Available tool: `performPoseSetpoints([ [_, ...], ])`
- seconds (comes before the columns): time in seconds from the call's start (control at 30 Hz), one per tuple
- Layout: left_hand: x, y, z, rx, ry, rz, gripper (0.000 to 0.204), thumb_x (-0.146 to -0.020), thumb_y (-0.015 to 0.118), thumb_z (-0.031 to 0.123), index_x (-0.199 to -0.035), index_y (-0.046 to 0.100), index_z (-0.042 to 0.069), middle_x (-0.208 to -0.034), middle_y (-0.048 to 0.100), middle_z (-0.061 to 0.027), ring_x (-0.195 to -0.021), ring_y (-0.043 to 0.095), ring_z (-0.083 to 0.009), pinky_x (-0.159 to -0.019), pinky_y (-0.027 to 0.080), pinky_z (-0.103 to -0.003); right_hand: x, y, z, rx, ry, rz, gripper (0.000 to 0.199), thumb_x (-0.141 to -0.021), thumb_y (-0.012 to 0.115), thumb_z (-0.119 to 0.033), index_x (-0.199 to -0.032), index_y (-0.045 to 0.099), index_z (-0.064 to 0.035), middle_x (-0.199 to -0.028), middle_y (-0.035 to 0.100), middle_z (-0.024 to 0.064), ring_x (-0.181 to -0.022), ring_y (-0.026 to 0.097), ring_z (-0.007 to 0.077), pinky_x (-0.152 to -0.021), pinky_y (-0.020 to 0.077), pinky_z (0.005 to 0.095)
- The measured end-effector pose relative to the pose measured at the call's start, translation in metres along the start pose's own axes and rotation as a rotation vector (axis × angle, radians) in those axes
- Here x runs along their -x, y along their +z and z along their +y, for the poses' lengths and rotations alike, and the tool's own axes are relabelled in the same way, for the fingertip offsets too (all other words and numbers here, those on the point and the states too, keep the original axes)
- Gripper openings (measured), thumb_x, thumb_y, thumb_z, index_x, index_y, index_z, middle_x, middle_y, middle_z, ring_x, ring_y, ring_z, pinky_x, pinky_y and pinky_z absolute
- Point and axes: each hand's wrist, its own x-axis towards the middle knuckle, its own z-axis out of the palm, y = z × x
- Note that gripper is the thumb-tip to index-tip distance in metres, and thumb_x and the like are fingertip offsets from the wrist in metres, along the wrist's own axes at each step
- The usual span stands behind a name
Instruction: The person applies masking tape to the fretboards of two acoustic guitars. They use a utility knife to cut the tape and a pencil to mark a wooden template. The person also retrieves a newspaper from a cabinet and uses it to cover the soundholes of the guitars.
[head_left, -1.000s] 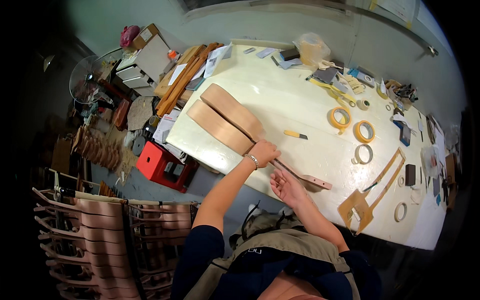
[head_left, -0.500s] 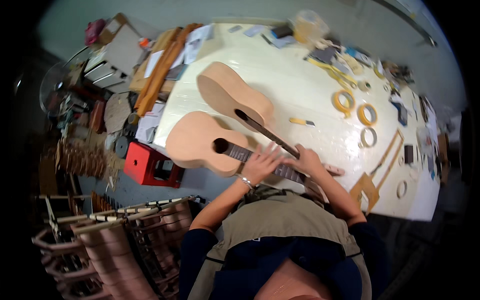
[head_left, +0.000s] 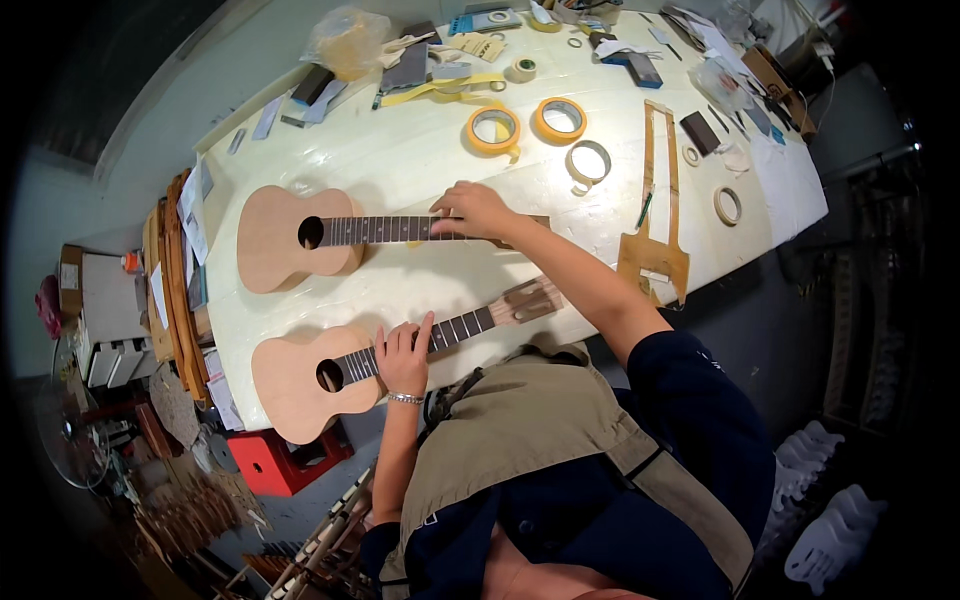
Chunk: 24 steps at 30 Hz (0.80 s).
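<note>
Two unfinished pale wood ukuleles lie face up, their necks pointing right. My left hand (head_left: pixel 403 362) rests on the near ukulele (head_left: pixel 290 385), fingers spread flat across its fretboard by the body joint. That ukulele's headstock (head_left: pixel 527 301) reaches toward the table's front edge. Farther back, my right hand (head_left: pixel 474 210) is closed over the neck of the far ukulele (head_left: pixel 270 240), with fingers at its far side and the thumb over the fretboard. My right wrist and forearm cover part of that ukulele's head end.
On the pale covered table (head_left: pixel 400 285), yellow tape rolls (head_left: pixel 559 120) and a duller roll (head_left: pixel 588 162) lie beyond my right hand. A flat wooden template (head_left: pixel 652 260) lies to the right. A red stool (head_left: pixel 285 465) stands at the left front, below long wooden pieces (head_left: pixel 175 280).
The far ukulele, tilted on its side before, now lies flat, face up, apart from the near one. My hands have moved apart, the right one farther away. The view has turned rightward.
</note>
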Motion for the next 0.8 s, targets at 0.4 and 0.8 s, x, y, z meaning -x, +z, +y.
performPoseSetpoints([
  [0.4, -0.017, -0.011, 0.013, 0.167, -0.103, -0.014, 0.061, -0.066, 0.074, 0.035, -0.122, 0.056, 0.016, -0.104, 0.057, -0.0053, -0.108, 0.052, -0.0241, -0.103, 0.022, -0.058, 0.003, -0.028, 0.098, 0.6, 0.326, 0.263, 0.022, -0.081, 0.063, -0.024, -0.094, 0.063, -0.0071, -0.101, 0.062, 0.0105, -0.114, 0.049, 0.026, -0.108, 0.0125, 0.0539],
  [0.8, -0.053, -0.04, 0.043, 1.386, -0.557, 0.113, 0.036, -0.076, 0.072, 0.01, -0.108, 0.059, 0.0, -0.1, 0.063, -0.0086, -0.091, 0.06, -0.0178, -0.083, 0.048, -0.03, 0.069, -0.036, -0.129, -1.551, 0.479, 0.642, 0.036, -0.082, 0.056, 0.008, -0.112, 0.042, -0.0063, -0.113, 0.058, 0.0139, -0.115, 0.052, 0.0248, -0.093, 0.0444, 0.0327],
])
